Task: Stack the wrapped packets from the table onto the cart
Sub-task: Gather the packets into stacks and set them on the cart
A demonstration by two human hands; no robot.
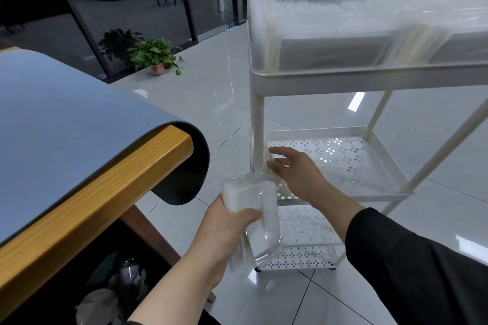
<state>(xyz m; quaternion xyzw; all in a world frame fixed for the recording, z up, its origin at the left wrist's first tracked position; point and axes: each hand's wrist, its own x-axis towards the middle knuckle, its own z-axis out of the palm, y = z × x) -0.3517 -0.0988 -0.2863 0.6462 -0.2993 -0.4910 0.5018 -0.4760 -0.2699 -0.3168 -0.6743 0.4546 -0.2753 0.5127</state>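
**Packet held low beside the cart**

The left hand (224, 229) is nearest, low in the view, its fingers and thumb curled round a wrapped packet (257, 216). The packet is white in clear film, and a thin yellowish stick shows through the wrap just past the thumb. It is held above the floor tiles (216, 103), between the table (66, 124) and the cart (317, 76).

The right hand (295, 171), in a dark sleeve (417, 266), reaches over the cart's middle shelf (343, 161). Its fingers are spread and slack; the fingertips touch a second upright packet (260, 155) that stands against the cart's corner post, but whether they grip it cannot be told. The held packet's top edge lies just below those fingertips.

Above both hands, the cart's top tray holds rows of stacked packets (332, 45). Left of the left fingers, a blue mat (52, 103) hangs over the table's wooden edge. Beyond is a potted plant (155, 55).
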